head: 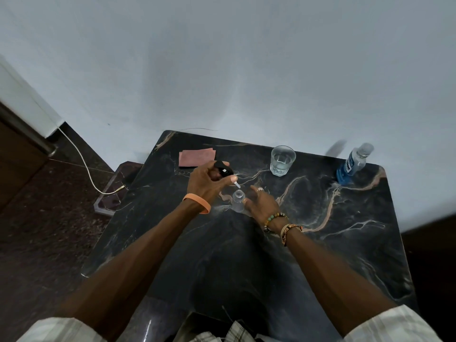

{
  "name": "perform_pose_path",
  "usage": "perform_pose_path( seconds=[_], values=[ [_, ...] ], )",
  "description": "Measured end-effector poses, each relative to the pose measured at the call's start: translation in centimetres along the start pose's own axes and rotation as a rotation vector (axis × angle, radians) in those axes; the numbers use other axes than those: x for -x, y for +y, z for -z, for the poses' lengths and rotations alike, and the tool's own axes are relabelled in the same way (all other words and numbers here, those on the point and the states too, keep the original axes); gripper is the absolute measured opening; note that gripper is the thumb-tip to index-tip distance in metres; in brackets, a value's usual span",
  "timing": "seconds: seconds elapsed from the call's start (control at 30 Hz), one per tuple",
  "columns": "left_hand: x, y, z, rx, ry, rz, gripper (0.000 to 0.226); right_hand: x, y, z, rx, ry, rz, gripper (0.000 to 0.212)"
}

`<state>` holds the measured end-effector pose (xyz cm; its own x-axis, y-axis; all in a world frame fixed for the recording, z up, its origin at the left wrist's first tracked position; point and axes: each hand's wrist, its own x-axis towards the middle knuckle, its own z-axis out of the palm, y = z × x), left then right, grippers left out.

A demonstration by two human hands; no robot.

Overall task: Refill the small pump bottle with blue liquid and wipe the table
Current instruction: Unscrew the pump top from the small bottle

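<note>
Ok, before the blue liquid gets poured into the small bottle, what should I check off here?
1. Pump head off: ok; the left hand holds the pump head, its tube just above the small bottle.
2. Small bottle upright on the table: ok.
3. Bottle steadied: cannot tell; the right hand is beside it with relaxed fingers, contact unclear.
4. Blue liquid bottle in hand: not ok; it stands at the far right corner, cap on.
5. Pink cloth ready: ok, lying at the far left.
</note>
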<state>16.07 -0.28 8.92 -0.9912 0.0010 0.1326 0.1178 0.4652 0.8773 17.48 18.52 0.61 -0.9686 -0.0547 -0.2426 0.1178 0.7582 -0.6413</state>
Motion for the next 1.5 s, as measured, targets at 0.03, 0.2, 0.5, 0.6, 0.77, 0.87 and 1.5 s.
perform_pose_path(
  seconds=[0.03, 0.2, 0.5, 0.6, 0.77, 0.87, 1.5],
  values=[
    [-0.1, 0.2, 0.3, 0.006, 0.008, -0.007, 0.038, 0.1, -0.2, 0.3, -0.026, 0.055, -0.002, 0.06],
    [0.0, 0.3, 2.4, 0.17, 0.156, 0.08, 0.033, 1.1, -2.0, 1.9, -0.21, 0.387, 0.057, 0.038],
    [1.7, -1.9, 3.0, 0.862, 0.543, 0.617, 0.034, 2.6, -11.3, -2.1, -0.841, -0.025, -0.016, 0.017],
    [2.8, -2.9, 2.7, 0.973, 0.576, 0.687, 0.03, 2.0, -13.5, -3.5, -0.918, -0.075, -0.05, 0.016],
    [3.9, -4.6, 2.2, 0.999, 0.628, 0.787, 0.035, 0.4, -14.3, -5.9, -0.798, -0.107, -0.143, 0.02],
    [4.2, -6.0, 1.8, 0.937, 0.634, 0.827, 0.034, -0.6, -13.8, -7.3, -0.849, -0.15, -0.246, 0.016],
    [5.5, -16.7, 0.4, -0.219, 0.069, 0.768, 0.037, -2.9, -10.1, -13.3, -0.907, -0.289, -0.786, 0.011]
  ],
)
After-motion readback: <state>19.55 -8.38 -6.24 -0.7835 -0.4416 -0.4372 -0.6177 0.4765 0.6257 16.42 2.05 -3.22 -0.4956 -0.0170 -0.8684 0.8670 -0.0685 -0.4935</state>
